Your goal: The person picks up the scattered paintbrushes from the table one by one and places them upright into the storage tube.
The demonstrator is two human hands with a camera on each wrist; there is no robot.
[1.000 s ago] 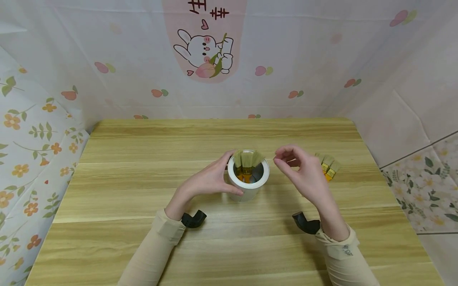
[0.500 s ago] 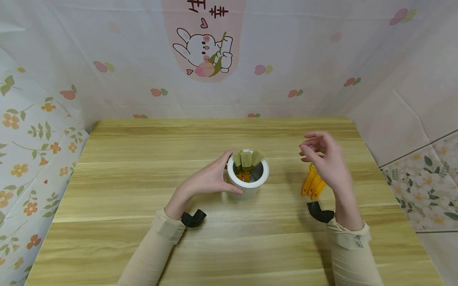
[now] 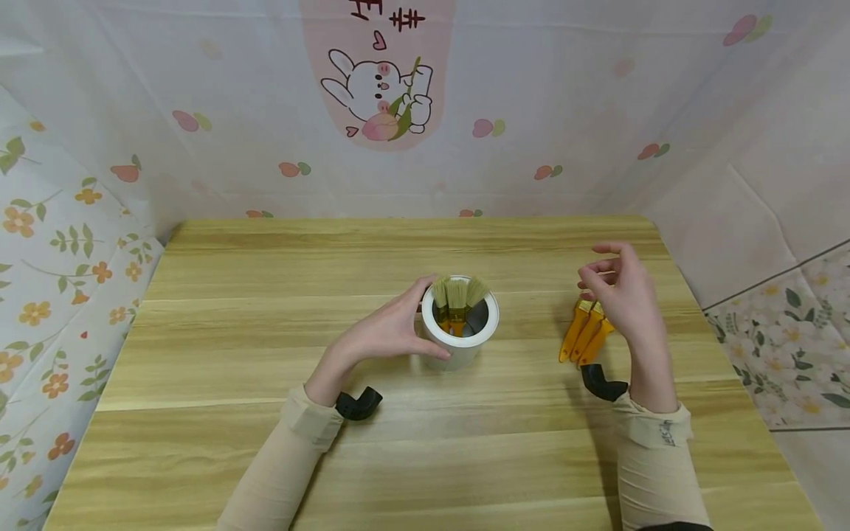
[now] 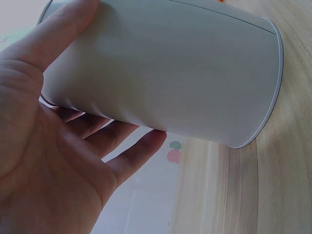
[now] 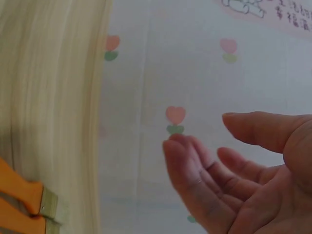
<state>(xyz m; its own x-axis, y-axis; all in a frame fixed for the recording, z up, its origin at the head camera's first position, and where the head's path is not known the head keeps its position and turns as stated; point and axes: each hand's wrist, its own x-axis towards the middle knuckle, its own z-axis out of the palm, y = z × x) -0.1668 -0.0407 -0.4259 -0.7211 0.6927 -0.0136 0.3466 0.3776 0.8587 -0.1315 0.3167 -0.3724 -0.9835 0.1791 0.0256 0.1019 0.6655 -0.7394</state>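
Note:
A white cup (image 3: 463,354) stands at the middle of the wooden table (image 3: 265,310), with several orange-handled brushes (image 3: 458,299) in it, bristles up. My left hand (image 3: 385,333) grips the cup from its left side; in the left wrist view the thumb and fingers of that hand (image 4: 58,161) wrap the cup's wall (image 4: 170,68). My right hand (image 3: 620,291) hovers over a few orange-handled brushes (image 3: 584,335) lying on the table right of the cup. Its fingers (image 5: 195,165) are loosely curled and hold nothing. An orange handle (image 5: 19,195) shows below it.
Patterned cloth walls (image 3: 531,110) close the table in at the back and both sides. Black wrist cameras (image 3: 358,404) sit at both wrists. The table's right edge (image 3: 690,295) is near the right hand.
My right hand has moved from beside the cup's rim to the right, over the brushes lying on the table. The left hand and cup have stayed put.

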